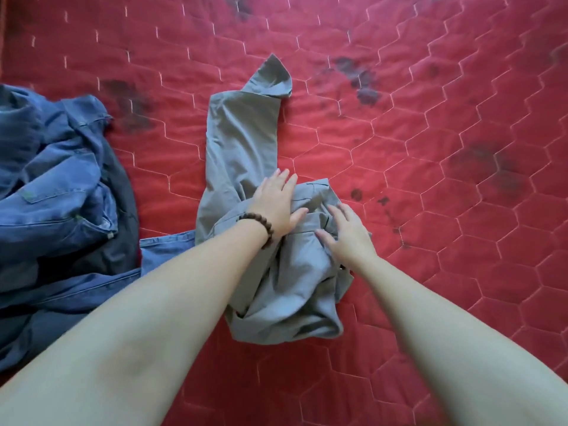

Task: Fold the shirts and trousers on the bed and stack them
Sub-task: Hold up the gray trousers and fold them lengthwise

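Observation:
Grey trousers (242, 139) lie crumpled in the middle of the red quilted bed (430, 179), one leg stretching away from me with its cuff turned over at the far end. My left hand (276, 204), with a bead bracelet on the wrist, presses flat on the bunched waist part. My right hand (347, 235) rests flat on the same bunched cloth, just to the right, fingers spread. Neither hand grips the fabric.
A pile of blue denim clothes (58, 186) with a dark garment (120, 195) under it lies at the left, and part of it runs under my left forearm. Dark stains mark the bed cover at several spots.

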Tool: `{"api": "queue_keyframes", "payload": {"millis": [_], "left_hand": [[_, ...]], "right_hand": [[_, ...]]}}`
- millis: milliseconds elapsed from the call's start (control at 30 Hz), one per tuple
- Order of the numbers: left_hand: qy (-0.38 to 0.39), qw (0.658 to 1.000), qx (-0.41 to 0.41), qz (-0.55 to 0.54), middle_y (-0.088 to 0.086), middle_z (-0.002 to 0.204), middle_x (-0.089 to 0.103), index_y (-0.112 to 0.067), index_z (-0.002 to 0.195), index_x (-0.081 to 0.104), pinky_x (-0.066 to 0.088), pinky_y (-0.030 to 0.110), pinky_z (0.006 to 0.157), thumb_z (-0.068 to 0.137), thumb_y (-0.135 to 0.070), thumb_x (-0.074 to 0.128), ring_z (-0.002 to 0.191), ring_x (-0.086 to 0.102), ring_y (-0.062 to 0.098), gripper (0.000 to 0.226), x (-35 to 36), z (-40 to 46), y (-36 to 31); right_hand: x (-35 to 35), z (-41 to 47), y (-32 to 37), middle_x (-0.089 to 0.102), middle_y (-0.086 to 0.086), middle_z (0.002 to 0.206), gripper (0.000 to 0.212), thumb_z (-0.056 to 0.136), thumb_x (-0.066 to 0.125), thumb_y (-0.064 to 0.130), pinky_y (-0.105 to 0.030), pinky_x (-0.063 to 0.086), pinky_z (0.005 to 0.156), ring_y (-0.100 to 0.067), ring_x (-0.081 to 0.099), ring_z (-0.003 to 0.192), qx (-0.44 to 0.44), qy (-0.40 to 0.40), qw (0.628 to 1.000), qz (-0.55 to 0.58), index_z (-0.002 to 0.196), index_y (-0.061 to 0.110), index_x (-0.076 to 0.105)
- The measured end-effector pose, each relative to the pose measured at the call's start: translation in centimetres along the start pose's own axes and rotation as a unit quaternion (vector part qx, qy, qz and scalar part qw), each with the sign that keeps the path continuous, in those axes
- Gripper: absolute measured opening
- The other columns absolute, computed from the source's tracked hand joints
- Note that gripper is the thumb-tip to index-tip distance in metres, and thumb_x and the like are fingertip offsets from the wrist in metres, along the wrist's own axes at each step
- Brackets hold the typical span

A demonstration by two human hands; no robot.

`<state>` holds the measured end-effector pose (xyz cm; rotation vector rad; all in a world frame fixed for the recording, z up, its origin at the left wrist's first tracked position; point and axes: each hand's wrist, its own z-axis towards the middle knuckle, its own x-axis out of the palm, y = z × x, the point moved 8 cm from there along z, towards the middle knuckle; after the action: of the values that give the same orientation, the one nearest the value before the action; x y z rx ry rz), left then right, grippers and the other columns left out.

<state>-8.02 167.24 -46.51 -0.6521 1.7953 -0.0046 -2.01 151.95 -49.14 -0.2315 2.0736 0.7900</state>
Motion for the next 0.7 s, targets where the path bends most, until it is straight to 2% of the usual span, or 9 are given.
{"api": "queue_keyframes", "payload": {"millis": [67, 133, 200, 267, 333, 400, 467, 633, 700], "left_hand": [[0.053, 0.999, 0.002, 0.01, 0.008, 0.158, 0.02, -0.012, 0.153, 0.014, 0.015, 0.039, 0.119, 0.091, -0.057, 0.048, 0.146, 0.015, 0.024, 0.083, 1.6, 1.6, 0.4], [0.075, 0.997, -0.004, -0.003, 0.009, 0.147, 0.038, -0.014, 0.149, 0.024, 0.029, 0.041, 0.112, 0.089, -0.054, 0.054, 0.135, 0.034, 0.027, 0.078, 2.7, 2.1, 0.9], [0.058, 0.998, -0.009, -0.024, 0.009, 0.13, 0.052, -0.016, 0.136, 0.043, 0.038, 0.04, 0.102, 0.089, -0.046, 0.057, 0.123, 0.046, 0.028, 0.058, 2.9, 2.1, 1.3], [0.031, 0.998, -0.012, -0.046, 0.008, 0.116, 0.058, -0.015, 0.118, 0.057, 0.041, 0.036, 0.094, 0.09, -0.04, 0.058, 0.113, 0.053, 0.027, 0.037, 2.4, 1.7, 1.4], [0.005, 0.997, -0.021, -0.08, 0.008, 0.108, 0.062, -0.014, 0.106, 0.062, 0.042, 0.034, 0.086, 0.092, -0.036, 0.058, 0.105, 0.056, 0.027, 0.026, 1.1, 1.0, 1.4], [-0.036, 0.992, -0.032, -0.117, 0.006, 0.1, 0.065, -0.014, 0.098, 0.064, 0.04, 0.031, 0.076, 0.093, -0.031, 0.056, 0.099, 0.058, 0.027, 0.019, -1.1, -0.1, 1.3], [-0.071, 0.987, -0.04, -0.136, 0.006, 0.095, 0.064, -0.012, 0.094, 0.065, 0.038, 0.031, 0.073, 0.093, -0.024, 0.056, 0.095, 0.057, 0.027, 0.015, -4.0, -1.7, 1.1], [-0.13, 0.978, -0.024, -0.16, 0.011, 0.087, 0.053, -0.003, 0.083, 0.062, 0.04, 0.037, 0.079, 0.091, -0.009, 0.057, 0.09, 0.052, 0.032, 0.011, -12.2, -7.2, -0.5], [-0.147, 0.973, -0.035, -0.172, 0.01, 0.08, 0.052, -0.007, 0.075, 0.055, 0.035, 0.035, 0.07, 0.09, -0.005, 0.054, 0.081, 0.052, 0.031, 0.015, -15.8, -9.5, -1.2]], "right_hand": [[1.4, 1.8, -0.2, 0.024, -0.004, 0.158, 0.076, 0.09, 0.058, 0.048, -0.043, 0.015, 0.119, -0.019, 0.016, 0.147, -0.013, 0.049, 0.999, -0.015, 0.152, 0.019, 0.024], [2.5, 2.7, -0.3, 0.04, -0.007, 0.149, 0.077, 0.089, 0.059, 0.05, -0.047, 0.023, 0.115, -0.025, 0.032, 0.14, -0.013, 0.083, 0.996, -0.003, 0.151, 0.019, 0.024], [2.9, 2.8, -0.3, 0.055, -0.011, 0.13, 0.066, 0.089, 0.06, 0.048, -0.046, 0.032, 0.107, -0.03, 0.047, 0.124, -0.018, 0.081, 0.996, -0.02, 0.144, 0.017, 0.038], [2.4, 2.3, -0.1, 0.061, -0.012, 0.113, 0.041, 0.092, 0.059, 0.04, -0.04, 0.037, 0.095, -0.032, 0.053, 0.11, -0.03, 0.051, 0.998, -0.032, 0.122, 0.013, 0.057], [1.2, 1.3, -0.1, 0.062, -0.012, 0.098, 0.022, 0.095, 0.056, 0.029, -0.038, 0.039, 0.084, -0.032, 0.055, 0.099, -0.036, 0.024, 0.999, -0.002, 0.099, 0.008, 0.062], [-0.9, -0.2, -0.1, 0.056, -0.009, 0.088, 0.021, 0.096, 0.053, 0.024, -0.036, 0.036, 0.072, -0.029, 0.054, 0.09, -0.036, -0.002, 0.999, 0.028, 0.09, 0.004, 0.059], [-3.8, -2.2, 0.2, 0.052, -0.006, 0.084, 0.02, 0.097, 0.052, 0.021, -0.035, 0.033, 0.068, -0.027, 0.051, 0.084, -0.039, -0.032, 0.998, 0.043, 0.088, 0.003, 0.055], [-12.6, -7.6, 3.0, 0.054, -0.01, 0.069, 0.019, 0.097, 0.05, 0.021, -0.039, 0.037, 0.062, -0.032, 0.048, 0.069, -0.033, -0.064, 0.996, 0.051, 0.087, 0.006, 0.051], [-16.8, -10.0, 5.0, 0.055, -0.011, 0.067, 0.018, 0.097, 0.051, 0.02, -0.04, 0.039, 0.062, -0.034, 0.049, 0.067, -0.054, -0.082, 0.994, 0.045, 0.087, 0.006, 0.052]]}}
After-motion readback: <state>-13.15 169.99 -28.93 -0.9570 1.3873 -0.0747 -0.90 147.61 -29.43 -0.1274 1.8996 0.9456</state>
